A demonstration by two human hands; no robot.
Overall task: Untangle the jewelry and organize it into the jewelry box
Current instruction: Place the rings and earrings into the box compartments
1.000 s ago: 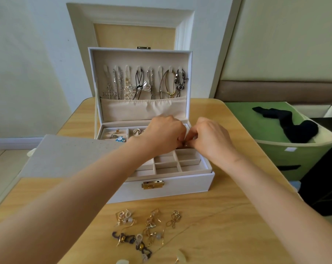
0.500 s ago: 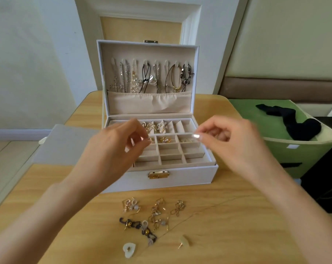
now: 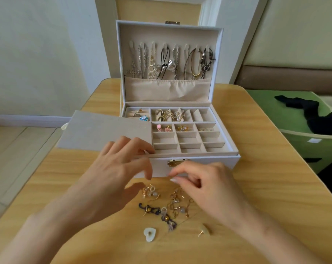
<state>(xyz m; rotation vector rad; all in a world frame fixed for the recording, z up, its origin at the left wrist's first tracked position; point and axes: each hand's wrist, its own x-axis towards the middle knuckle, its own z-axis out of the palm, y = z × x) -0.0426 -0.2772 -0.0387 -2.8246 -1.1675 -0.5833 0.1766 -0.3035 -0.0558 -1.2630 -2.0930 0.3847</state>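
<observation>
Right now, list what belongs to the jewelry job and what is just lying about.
Job:
box
necklaces hung in its lid
earrings sorted in its tray
tangled pile on the table
heart earring
stud
left hand and right hand, over the pile

Lying about:
grey board
green bin
black cloth

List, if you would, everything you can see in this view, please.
jewelry box: one, white, open on table
necklaces: several, silver, gold, black, in lid
rings: several, gold, back compartments
earrings: few, pink, gold, grid's back row
flat panel: one, grey, over box's left
tangled jewelry: one pile, gold, dark, before box
heart-shaped earring: one, white, near table edge
stud earring: one, pale, right of heart
table: one, light wood, centre
bin: one, green, right of table
cloth: one, black, on the bin
left hand: one, open, over box front
right hand: one, curled, over pile
</observation>
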